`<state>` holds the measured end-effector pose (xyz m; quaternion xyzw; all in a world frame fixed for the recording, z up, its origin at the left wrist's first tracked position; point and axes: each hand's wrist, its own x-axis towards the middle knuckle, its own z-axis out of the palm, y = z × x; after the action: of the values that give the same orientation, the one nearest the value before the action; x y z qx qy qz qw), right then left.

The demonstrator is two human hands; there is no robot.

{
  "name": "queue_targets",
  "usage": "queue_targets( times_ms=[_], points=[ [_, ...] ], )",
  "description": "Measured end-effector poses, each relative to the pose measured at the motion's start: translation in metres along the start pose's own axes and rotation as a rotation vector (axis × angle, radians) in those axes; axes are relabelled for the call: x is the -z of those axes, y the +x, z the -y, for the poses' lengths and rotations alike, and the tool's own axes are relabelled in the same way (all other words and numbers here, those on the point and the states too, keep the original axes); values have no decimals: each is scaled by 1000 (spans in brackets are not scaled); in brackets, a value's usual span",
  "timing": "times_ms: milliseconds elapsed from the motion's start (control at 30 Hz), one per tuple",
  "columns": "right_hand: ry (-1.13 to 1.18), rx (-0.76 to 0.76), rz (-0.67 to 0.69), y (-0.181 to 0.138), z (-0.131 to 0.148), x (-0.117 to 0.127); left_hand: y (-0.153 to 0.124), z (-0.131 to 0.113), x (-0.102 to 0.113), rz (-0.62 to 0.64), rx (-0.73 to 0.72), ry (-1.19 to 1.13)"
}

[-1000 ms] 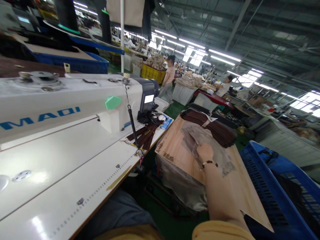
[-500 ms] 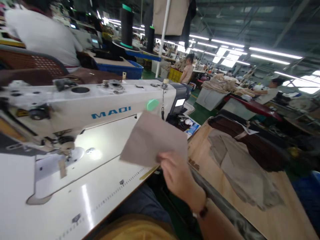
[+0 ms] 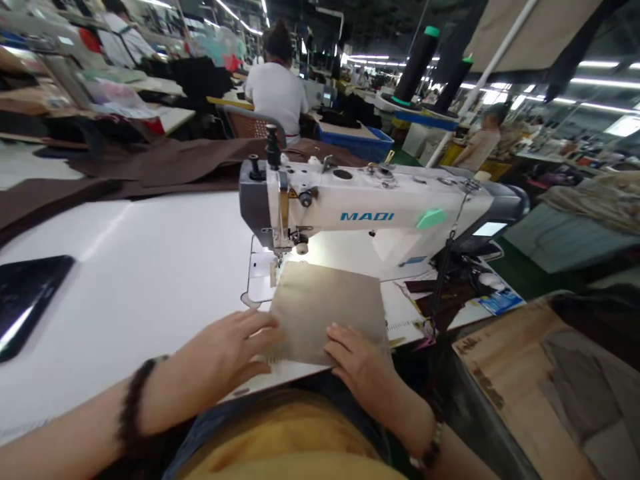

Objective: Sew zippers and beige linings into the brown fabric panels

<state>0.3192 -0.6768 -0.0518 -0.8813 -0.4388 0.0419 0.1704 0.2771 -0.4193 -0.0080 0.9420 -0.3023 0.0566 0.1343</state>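
Observation:
A squarish piece of taupe fabric (image 3: 327, 300) lies flat on the white sewing table, its upper left corner close to the presser foot (image 3: 280, 259) of the sewing machine (image 3: 370, 212). On its lower middle rests my right hand (image 3: 360, 363), fingers laid over the cloth. My left hand (image 3: 233, 350) is at the fabric's lower left edge with fingers apart, slightly blurred; whether the fingertips touch the cloth is unclear. Beside the needle area a small beige strip (image 3: 273, 274) stands out on the machine's plate.
Dark brown fabric (image 3: 185, 163) is spread behind the machine. A black phone-like slab (image 3: 30, 300) lies at the far left. On the right, a wooden board (image 3: 515, 380) carries taupe cloth pieces (image 3: 590, 380). A person in white (image 3: 277, 93) sits beyond the machine.
My view has swung left. The taupe fabric, held up in my right hand before, now lies on the table by the needle. My left hand has come into view.

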Motion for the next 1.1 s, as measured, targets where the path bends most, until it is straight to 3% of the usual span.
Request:
queue_targets(
  times_ms=[100, 200, 300, 467, 700, 833, 933, 1000, 1100],
  points=[
    [94, -74, -14, 2, -1, 8, 22, -1, -19, 116, 15, -22],
    [45, -264, 1, 13, -1, 20, 31, 3, -31, 95, 102, -111],
    [-72, -365, 120, 30, -1, 31, 25, 13, -32, 57, 211, -230],
    [-172, -364, 324, 49, -5, 40, 13, 28, -27, 30, 369, -317],
    [-224, -316, 425, 55, -9, 40, 17, 23, -34, -38, 526, -321],
    [-232, -343, 438, 57, -8, 36, 16, 19, -38, -92, 470, -109],
    [-232, -358, 435, 53, -8, 31, 11, 16, -36, -79, 268, 81],
    [-246, -281, 422, 51, -7, 27, 9, 18, -34, -47, 146, 172],
    [-325, -66, 325, 54, -5, 23, 18, 28, -31, 1, 145, 280]
  ],
)
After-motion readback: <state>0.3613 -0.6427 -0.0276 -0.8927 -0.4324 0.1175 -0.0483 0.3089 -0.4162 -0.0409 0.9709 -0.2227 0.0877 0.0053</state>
